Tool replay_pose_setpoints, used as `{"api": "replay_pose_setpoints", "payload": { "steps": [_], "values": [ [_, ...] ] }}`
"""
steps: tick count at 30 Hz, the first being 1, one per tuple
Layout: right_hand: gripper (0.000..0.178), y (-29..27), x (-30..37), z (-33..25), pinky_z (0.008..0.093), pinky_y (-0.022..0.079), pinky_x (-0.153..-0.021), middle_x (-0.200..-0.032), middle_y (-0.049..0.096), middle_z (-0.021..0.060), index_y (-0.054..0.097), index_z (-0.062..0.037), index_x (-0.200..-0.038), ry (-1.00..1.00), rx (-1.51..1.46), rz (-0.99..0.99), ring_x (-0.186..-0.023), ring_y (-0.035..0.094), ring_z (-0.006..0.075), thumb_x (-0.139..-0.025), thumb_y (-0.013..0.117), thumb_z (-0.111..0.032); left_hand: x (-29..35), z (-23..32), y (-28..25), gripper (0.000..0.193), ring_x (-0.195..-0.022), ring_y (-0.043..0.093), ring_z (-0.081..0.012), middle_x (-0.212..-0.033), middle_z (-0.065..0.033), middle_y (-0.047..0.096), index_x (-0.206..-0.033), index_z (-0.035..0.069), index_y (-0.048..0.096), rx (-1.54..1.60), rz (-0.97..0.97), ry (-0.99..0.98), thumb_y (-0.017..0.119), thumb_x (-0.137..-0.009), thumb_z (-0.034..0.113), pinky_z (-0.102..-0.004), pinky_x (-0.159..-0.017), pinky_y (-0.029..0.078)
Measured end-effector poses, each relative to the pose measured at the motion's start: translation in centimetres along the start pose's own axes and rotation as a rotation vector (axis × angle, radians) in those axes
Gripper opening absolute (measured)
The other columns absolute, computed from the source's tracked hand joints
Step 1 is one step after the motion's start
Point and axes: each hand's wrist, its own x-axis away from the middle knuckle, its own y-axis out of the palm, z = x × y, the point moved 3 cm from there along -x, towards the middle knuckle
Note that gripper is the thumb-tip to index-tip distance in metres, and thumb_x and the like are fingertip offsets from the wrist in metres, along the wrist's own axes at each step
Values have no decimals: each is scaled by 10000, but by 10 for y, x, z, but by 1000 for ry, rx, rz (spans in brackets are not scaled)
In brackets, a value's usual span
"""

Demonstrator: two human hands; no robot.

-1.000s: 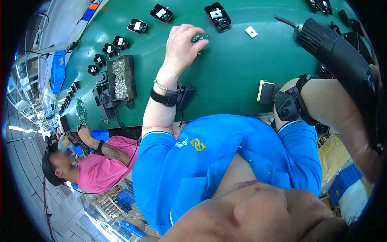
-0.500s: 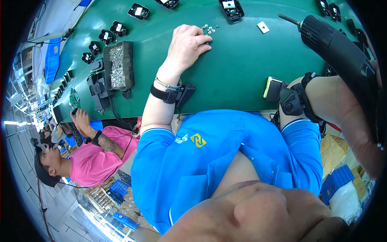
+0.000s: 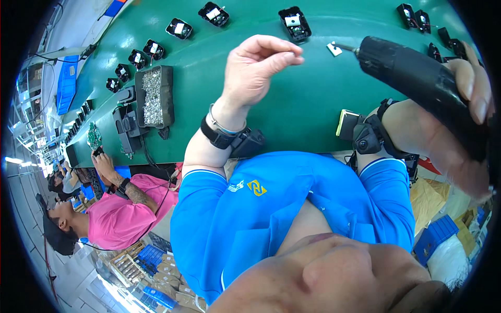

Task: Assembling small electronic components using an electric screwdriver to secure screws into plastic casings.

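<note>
Left hand (image 3: 255, 70) raised above green bench (image 3: 292, 104), thumb and forefinger pinched together; item between them too small to identify. Right hand (image 3: 459, 104) wrapped tight round black screwdriver (image 3: 417, 78), bit near white tag (image 3: 334, 49).

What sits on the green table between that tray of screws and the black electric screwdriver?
In the head view, the raised left hand comes between the screw tray and the screwdriver; behind it, only bare green table.

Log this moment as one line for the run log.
left hand: raised over green table, fingertips pinched, content unclear | right hand: grips black power screwdriver | screw tray: at left
</note>
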Motion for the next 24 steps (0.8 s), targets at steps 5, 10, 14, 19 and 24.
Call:
{"api": "replay_pose_setpoints", "payload": {
  "steps": [5,10,14,19,24],
  "values": [
    [537,6,2,9,282,400,-798,-909,552,31,517,-121,-1153,8,-1,0,-834,536,147,-699,701,-341,-12,-4,22,163,-863,638,-198,-1014,-100,625,-991,103,577,379,-106,-74,589,-852,17,-355,-789,532],
    [531,8,2,8,281,399,-794,-912,551,29,518,-119,-1147,14,17,5,-838,535,144,-698,702,-336,-13,-7,25,128,-852,654,-215,-957,-129,643,-966,53,565,502,-49,-92,606,-847,30,-337,-782,540],
    [514,11,1,7,281,401,-780,-910,549,23,517,-108,-1130,14,45,-7,-842,534,136,-701,704,-322,-12,-10,24,110,-847,634,-162,-973,-41,640,-961,126,587,424,-66,-121,608,-859,92,-353,-786,527],
    [529,12,0,7,281,398,-789,-911,548,21,503,-105,-1139,30,20,-12,-850,531,133,-707,705,-333,-14,-10,27,118,-839,650,-194,-942,-111,649,-964,64,568,502,-93,-136,612,-855,80,-323,-771,536],
    [530,13,-2,6,281,398,-796,-924,551,25,492,-106,-1147,61,57,-66,-854,530,134,-723,697,-348,-13,-12,29,130,-822,648,-185,-935,-102,651,-974,65,574,522,-104,-156,616,-856,100,-321,-761,535]
  ]
}}
